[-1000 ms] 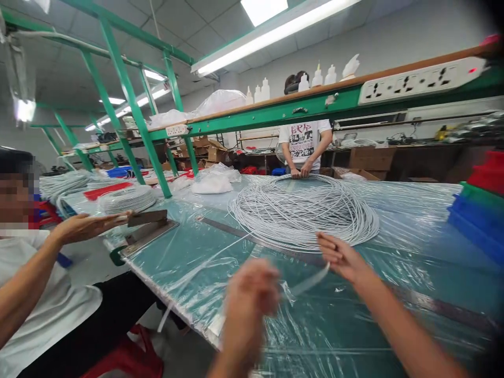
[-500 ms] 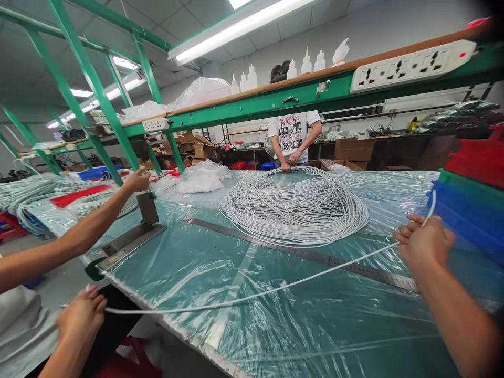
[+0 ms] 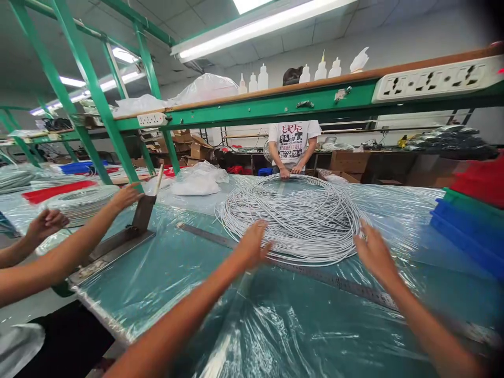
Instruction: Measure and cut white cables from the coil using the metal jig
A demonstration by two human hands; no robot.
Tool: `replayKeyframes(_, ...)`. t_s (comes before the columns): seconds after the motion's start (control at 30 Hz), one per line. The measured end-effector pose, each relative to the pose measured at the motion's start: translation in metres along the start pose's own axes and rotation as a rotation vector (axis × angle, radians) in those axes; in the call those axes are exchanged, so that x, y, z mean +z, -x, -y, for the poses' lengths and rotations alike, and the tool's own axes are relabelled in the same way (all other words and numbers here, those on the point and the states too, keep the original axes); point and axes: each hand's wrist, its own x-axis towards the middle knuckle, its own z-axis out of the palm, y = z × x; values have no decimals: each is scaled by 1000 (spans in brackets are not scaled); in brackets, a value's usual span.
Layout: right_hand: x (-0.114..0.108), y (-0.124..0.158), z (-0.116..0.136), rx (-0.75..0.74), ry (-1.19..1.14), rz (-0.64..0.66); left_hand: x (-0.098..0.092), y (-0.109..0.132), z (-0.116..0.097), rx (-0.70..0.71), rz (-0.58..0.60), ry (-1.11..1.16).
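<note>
1. I am seeing the coil of white cable (image 3: 291,215) lying flat on the plastic-wrapped surface (image 3: 157,273), straight ahead of both grips and just behind the steel ruler (image 3: 338,281).
2. My left grip (image 3: 252,244) is hovering at the coil's near-left rim, fingers spread and empty.
3. My right grip (image 3: 374,252) is sitting at the near-right rim, likewise spread and empty.
4. Both are lying about equally near, with the coil's near edge between them.

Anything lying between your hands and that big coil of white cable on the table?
Nothing visible does. The left hand and right hand are open at the near edge of the large coil of white cable. Only a flat steel ruler lies under them.
</note>
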Motion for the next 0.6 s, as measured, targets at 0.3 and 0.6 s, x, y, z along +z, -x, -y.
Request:
replayKeyframes(0.3, 22, 138, 149, -270, -448, 456, -72, 174, -89, 98, 72, 88)
replayKeyframes(0.6, 10, 179, 178, -539, -448, 703, -187, 192, -59, -88, -466, -459)
